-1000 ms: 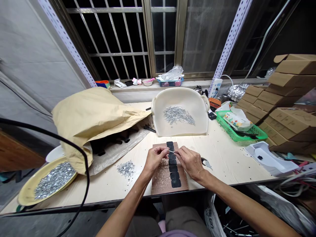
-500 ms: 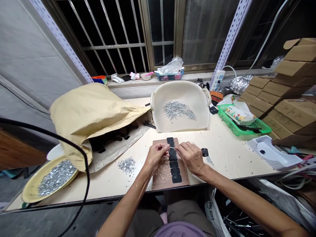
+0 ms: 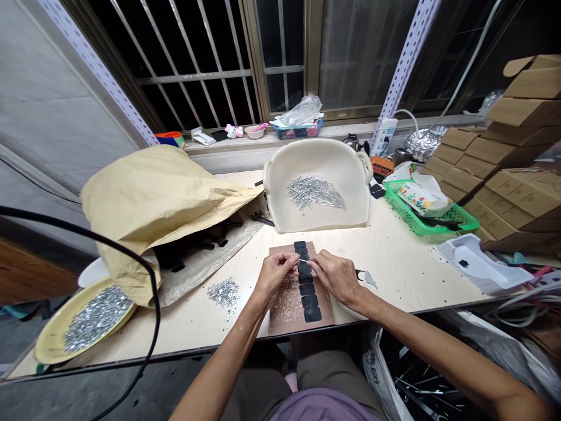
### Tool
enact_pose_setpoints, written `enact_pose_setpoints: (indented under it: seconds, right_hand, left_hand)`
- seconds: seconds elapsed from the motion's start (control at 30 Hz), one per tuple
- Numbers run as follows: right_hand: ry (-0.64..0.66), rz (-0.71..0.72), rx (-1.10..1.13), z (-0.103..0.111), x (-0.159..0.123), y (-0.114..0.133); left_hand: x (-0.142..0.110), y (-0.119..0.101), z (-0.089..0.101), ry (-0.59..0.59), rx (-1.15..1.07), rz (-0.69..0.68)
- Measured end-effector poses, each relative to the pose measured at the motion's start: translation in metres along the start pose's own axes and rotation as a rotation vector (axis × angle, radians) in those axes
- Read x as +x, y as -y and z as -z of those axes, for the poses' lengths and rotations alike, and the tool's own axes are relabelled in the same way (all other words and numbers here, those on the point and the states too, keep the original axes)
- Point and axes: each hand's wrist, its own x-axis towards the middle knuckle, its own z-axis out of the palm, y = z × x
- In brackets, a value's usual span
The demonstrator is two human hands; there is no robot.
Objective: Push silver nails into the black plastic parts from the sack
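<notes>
1. Pinched between the fingertips of the left hand [image 3: 277, 273] and the right hand [image 3: 336, 273], close together: a thin pin [image 3: 303, 261]. Too small to tell whether anything else is gripped. Could slip away if squeezed or pulled unevenly, being so slim.
2. Directly below both hands: a row of black pads [image 3: 307, 289] on a brown board [image 3: 284, 321]. Could be nudged out of line by a low knuckle or a falling pin, if not fixed; cannot tell.
3. Just beside the right wrist: a grey scrap [image 3: 370, 280]. Might be dragged along by a sideways sweep of that wrist.
4. Left of the left hand: a loose heap of washers [image 3: 223, 292]. Likely to scatter if brushed by the left forearm, with no rim around.
5. Beyond both hands: a tub [image 3: 315, 153] with a tangled pile of pins [image 3: 314, 193]. Might jab a fingertip if grabbed carelessly.
6. Well left of the left hand, at the table edge: a dish [image 3: 44, 346], also full of washers. Could spill if caught by the cable [image 3: 156, 292].
7. Well beyond the right hand: stacked boxes [image 3: 504, 153]. Might topple if bumped, being piled unevenly.
</notes>
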Motion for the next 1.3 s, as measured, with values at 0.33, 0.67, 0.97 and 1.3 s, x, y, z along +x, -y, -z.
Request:
enact_pose_setpoints:
  seconds: [0.33,0.67,0.97,1.3]
  right_hand:
    - [0.055,-0.033,0.297,-0.005,-0.002,-0.006]
    - [0.133,-0.219,0.7,-0.018,0.0,-0.01]
    - [0.048,-0.113,0.338,-0.014,0.01,-0.03]
    - [0.061,0.033,0.138,-0.026,0.026,-0.059]
  left_hand:
    - [0.0,0.005,0.004,0.031,0.0,0.021]
    - [0.002,0.006,0.003,0.04,-0.003,0.098]
    - [0.005,0.011,0.01,-0.034,0.142,-0.013]
    - [0.0,0.024,0.022,-0.2,0.718,-0.385]
